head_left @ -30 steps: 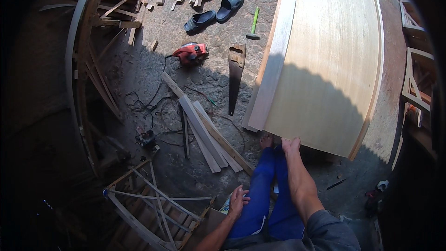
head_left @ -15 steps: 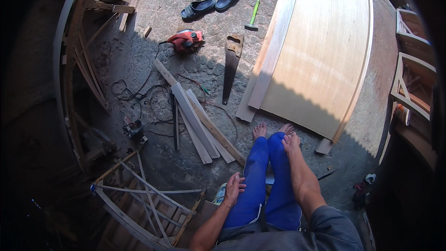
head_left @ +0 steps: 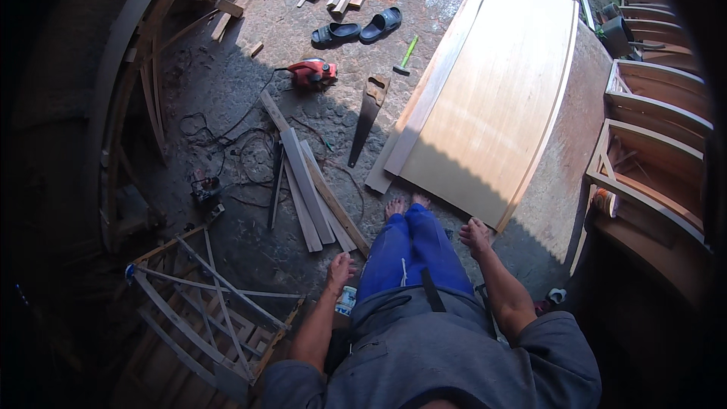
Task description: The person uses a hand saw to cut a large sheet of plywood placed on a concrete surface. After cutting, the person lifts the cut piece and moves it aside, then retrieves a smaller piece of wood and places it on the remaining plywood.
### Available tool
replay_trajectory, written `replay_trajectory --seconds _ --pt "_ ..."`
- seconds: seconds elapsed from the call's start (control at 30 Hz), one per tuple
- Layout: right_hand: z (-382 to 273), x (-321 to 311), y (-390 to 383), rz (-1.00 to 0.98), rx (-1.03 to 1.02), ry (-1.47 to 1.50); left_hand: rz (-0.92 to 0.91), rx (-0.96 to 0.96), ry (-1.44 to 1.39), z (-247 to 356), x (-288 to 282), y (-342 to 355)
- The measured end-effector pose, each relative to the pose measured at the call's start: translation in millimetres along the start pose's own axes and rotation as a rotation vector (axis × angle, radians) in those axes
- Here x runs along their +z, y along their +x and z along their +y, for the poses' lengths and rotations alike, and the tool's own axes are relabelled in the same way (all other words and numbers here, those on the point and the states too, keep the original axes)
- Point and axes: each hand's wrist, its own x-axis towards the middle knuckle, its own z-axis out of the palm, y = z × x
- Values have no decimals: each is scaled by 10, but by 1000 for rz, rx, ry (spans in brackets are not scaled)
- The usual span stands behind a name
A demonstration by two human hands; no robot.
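Note:
My left hand (head_left: 341, 271) hangs beside my left thigh, fingers loosely bent and apart, with nothing seen in it. My right hand (head_left: 475, 235) is in the air to the right of my legs, fingers curled in, with no object visible in it. It appears near the lower corner of a large pale wooden panel (head_left: 485, 91) on the floor. Closest to my left hand are several wooden strips (head_left: 307, 189) lying in a loose pile. My bare feet stand just short of the panel's near edge.
A handsaw (head_left: 369, 121), a green-handled hammer (head_left: 407, 57), a red power tool (head_left: 312, 74) with a cord and dark slippers (head_left: 356, 30) lie ahead. Wooden frames stand at left (head_left: 204, 310) and right (head_left: 659, 159). A second power tool (head_left: 206, 189) sits near the cords.
My body has risen and my legs have straightened. Both hands have left my legs: the left moved outward and forward, the right off the knee, its fingers now curled.

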Motion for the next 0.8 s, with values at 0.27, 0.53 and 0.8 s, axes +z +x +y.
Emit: replay_trajectory --seconds 0.27,0.53,0.8 --pt "-201 -787 -534 253 -8 114 68 -22 -76 -66 85 -184" --pt "840 -2027 -930 488 266 45 139 34 -5 83 185 0" --pt "1454 -1534 -370 144 167 37 108 100 -95 685 306 -58"
